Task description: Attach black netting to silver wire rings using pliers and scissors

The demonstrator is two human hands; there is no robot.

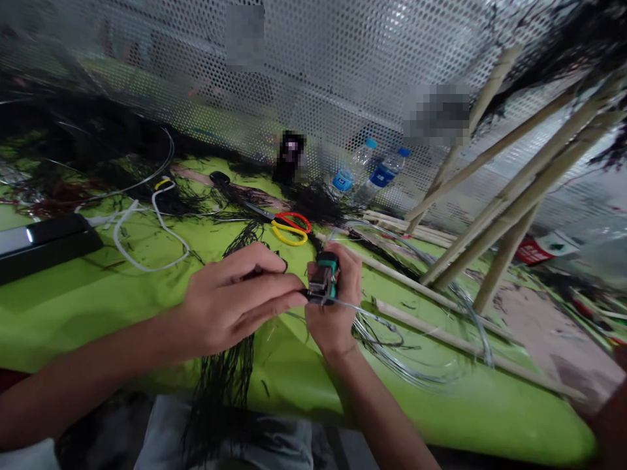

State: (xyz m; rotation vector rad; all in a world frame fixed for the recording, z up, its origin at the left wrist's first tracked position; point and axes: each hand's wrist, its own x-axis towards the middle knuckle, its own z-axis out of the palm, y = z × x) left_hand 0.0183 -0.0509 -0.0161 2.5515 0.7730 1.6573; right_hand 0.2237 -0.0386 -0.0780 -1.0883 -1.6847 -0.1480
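Note:
My left hand (220, 303) is closed, its fingertips pinching a bundle of thin black strands (228, 382). The strands hang below the hand past the table edge and also show above it. In my right hand (337, 326) is a pair of pliers (321, 282) with dark metal jaws and teal-and-black handles, the fingers wrapped around it. The jaws meet the left fingertips, and what lies between them is too small to make out. A silvery wire (365, 309) runs from the jaws toward the right.
Scissors (289, 228) with red and yellow handles lie beyond my hands. A coil of wire (416, 375) and bamboo sticks (441, 326) lie on the right. Further back stand two water bottles (345, 173). A black power bank (53, 241) with a white cable (151, 267) is at left.

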